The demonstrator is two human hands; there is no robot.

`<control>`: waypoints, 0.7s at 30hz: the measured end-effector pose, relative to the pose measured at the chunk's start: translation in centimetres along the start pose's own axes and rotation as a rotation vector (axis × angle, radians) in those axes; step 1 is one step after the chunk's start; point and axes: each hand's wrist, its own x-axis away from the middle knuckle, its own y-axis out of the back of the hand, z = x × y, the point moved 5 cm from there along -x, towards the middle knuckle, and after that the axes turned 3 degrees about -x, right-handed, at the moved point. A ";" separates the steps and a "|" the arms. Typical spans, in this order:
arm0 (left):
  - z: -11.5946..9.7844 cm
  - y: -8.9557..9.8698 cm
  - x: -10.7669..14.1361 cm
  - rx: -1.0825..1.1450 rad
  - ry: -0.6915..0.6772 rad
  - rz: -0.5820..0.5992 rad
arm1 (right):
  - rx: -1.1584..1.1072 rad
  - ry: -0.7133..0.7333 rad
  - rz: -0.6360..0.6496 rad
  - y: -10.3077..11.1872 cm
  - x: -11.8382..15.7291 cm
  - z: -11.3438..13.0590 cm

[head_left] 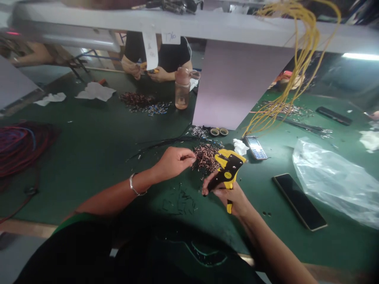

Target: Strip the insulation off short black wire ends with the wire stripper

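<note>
My left hand (174,162) is pinched shut on a thin wire at the edge of a heap of short cut wires (205,157) with bare copper ends. My right hand (227,193) grips the handle of a yellow and black automatic wire stripper (228,167), whose jaws sit right beside the heap. Long black wires (174,141) lie just beyond my left hand. Small black wire scraps (179,203) are scattered on the green mat (89,150) below my hands.
A co-worker's hands work across the bench beyond a plastic bottle (182,88). A keypad phone (256,148), a smartphone (299,202) and a plastic bag (334,181) lie right. Yellow wires (302,51) hang over a white shelf (189,27). Red cable (20,150) lies coiled left.
</note>
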 end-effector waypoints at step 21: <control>-2.2 -2.8 2.4 0.953 0.270 0.202 | -0.038 0.068 0.038 -5.7 0.5 2.0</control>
